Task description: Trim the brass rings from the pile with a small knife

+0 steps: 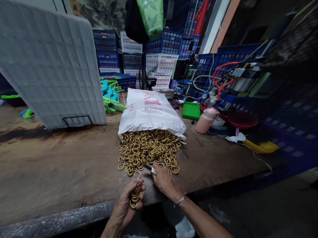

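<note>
A workshop: stacked crates (162, 63) (plus a red-hosed machine (241, 82)).

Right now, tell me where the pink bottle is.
In the head view, the pink bottle is right of centre on the table, to the right of the white sack and near the green tray.

The single head view looks forward and down from above the near side of the table (65, 178), close to the left hand (128, 201) and the right hand (163, 179) at bottom centre, with stacked crates (162, 63) farther off at upper centre
</note>
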### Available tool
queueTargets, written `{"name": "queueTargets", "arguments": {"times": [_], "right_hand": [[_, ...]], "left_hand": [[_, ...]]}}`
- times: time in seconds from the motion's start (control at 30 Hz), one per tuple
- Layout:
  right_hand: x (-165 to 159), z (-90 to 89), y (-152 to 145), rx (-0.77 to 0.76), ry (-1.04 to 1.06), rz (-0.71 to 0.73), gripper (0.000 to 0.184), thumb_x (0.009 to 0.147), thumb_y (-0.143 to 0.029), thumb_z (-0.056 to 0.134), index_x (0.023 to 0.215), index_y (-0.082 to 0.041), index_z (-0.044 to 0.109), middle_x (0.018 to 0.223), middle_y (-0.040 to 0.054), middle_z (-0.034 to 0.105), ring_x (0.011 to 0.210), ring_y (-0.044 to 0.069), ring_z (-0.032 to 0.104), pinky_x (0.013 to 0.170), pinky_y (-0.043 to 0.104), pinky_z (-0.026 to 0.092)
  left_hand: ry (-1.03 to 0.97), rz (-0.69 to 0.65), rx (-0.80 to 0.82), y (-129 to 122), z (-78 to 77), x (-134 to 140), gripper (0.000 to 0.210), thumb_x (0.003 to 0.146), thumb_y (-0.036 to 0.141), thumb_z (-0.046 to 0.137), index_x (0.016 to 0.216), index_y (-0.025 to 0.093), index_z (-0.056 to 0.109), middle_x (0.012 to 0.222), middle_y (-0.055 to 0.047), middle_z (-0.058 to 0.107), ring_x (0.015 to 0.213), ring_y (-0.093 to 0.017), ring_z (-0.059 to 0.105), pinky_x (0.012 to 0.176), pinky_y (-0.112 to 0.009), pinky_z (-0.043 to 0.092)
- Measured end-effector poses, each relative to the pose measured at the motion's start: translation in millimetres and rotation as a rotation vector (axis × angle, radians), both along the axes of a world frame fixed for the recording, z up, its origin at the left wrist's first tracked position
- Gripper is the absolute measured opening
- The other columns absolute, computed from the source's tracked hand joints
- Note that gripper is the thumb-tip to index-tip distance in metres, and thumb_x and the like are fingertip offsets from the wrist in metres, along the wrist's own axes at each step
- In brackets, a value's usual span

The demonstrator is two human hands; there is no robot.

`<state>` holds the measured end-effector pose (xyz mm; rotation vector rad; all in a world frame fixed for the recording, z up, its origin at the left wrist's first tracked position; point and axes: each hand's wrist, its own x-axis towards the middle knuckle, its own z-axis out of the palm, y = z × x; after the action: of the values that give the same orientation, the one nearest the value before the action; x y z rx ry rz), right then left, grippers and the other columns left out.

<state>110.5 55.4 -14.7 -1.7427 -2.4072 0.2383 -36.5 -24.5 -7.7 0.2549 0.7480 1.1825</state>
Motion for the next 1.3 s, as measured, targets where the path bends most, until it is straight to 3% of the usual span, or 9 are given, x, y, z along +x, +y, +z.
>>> {"name": "queueTargets", "arguments": {"times": [0.17,0.53,0.63,0.77,0.9,1.0,1.1,1.2,1.3], "right_hand": [[7.3,-5.6,-4.1,-0.014,0.055,0.099,0.014,0.079,-0.018,0.042,0.089,-0.021,0.051,0.076,0.0021,0.063,0.068,0.014,0.056,0.055,0.024,0.024],[5.7,3.2,-2.0,-0.072,0.072,-0.010,0.013,0.080,-0.024,0.044,0.092,-0.019,0.049,0.080,0.0053,0.064,0.073,0.017,0.059,0.058,0.024,0.026],[7.1,1.3,-4.8,-0.040,0.104,0.003,0.013,0.079,-0.022,0.044,0.090,-0.019,0.050,0.081,0.0047,0.063,0.073,0.016,0.057,0.059,0.024,0.027],[8.5,-2.0,-7.6,-0.037,0.201,0.019,0.016,0.075,-0.016,0.043,0.087,-0.019,0.052,0.075,0.0022,0.060,0.067,0.014,0.053,0.057,0.023,0.026],[5.0,5.9,-9.9,-0.183,0.461,-0.006,0.006,0.070,-0.018,0.045,0.068,-0.018,0.050,0.060,-0.0025,0.051,0.058,0.010,0.045,0.052,0.021,0.026],[3.0,13.4,-14.8,-0.361,0.711,0.014,0.004,0.064,-0.017,0.046,0.060,-0.017,0.046,0.055,-0.0051,0.044,0.055,0.008,0.041,0.050,0.018,0.028],[3.7,15.4,-22.6,-0.632,0.923,-0.015,0.005,0.062,-0.019,0.047,0.062,-0.019,0.043,0.050,-0.0083,0.038,0.043,0.006,0.032,0.042,0.017,0.023],[5.1,14.9,-31.0,-0.861,1.034,-0.052,0.007,0.065,-0.025,0.046,0.068,-0.020,0.042,0.048,-0.0100,0.040,0.034,0.004,0.022,0.035,0.018,0.015],[4.9,17.0,-37.3,-0.797,1.048,-0.032,0.012,0.071,-0.031,0.044,0.070,-0.019,0.046,0.049,-0.0085,0.044,0.033,0.004,0.025,0.035,0.018,0.018]], "left_hand": [[-0.023,0.018,-0.025,2.6,-5.2,-1.9,0.023,0.063,0.030,0.070,0.070,0.013,0.056,0.072,-0.003,0.058,0.057,-0.008,0.053,0.037,-0.013,0.028],[0.005,0.003,-0.019,5.0,-6.8,2.6,0.028,0.062,0.028,0.071,0.071,0.015,0.048,0.060,0.005,0.046,0.047,-0.003,0.045,0.035,-0.011,0.021],[0.130,0.002,0.014,4.6,-8.6,7.7,0.031,0.061,0.032,0.072,0.074,0.016,0.048,0.054,0.008,0.043,0.041,-0.003,0.040,0.034,-0.012,0.020],[0.531,0.025,0.108,5.1,-10.0,17.0,0.033,0.065,0.043,0.064,0.080,0.017,0.053,0.043,0.008,0.045,0.031,-0.004,0.033,0.032,-0.015,0.021],[0.819,0.144,0.275,5.0,-14.9,20.1,0.030,0.066,0.036,0.064,0.089,0.017,0.061,0.047,0.006,0.050,0.039,-0.008,0.043,0.041,-0.019,0.034],[0.925,0.180,0.441,1.8,-16.6,17.6,0.026,0.067,0.029,0.063,0.091,0.019,0.065,0.073,-0.003,0.065,0.068,-0.017,0.058,0.066,-0.026,0.044],[0.989,0.136,0.554,-3.8,-11.1,16.2,0.022,0.071,0.027,0.060,0.091,0.021,0.066,0.091,-0.007,0.067,0.088,-0.021,0.058,0.081,-0.031,0.041],[1.044,0.094,0.580,-9.1,0.8,18.3,0.016,0.073,0.028,0.057,0.084,0.019,0.066,0.080,-0.005,0.067,0.077,-0.020,0.059,0.073,-0.029,0.042],[0.989,0.077,0.504,-12.1,11.5,22.2,0.016,0.075,0.032,0.055,0.070,0.017,0.061,0.063,0.000,0.060,0.058,-0.013,0.053,0.058,-0.024,0.041]]}}
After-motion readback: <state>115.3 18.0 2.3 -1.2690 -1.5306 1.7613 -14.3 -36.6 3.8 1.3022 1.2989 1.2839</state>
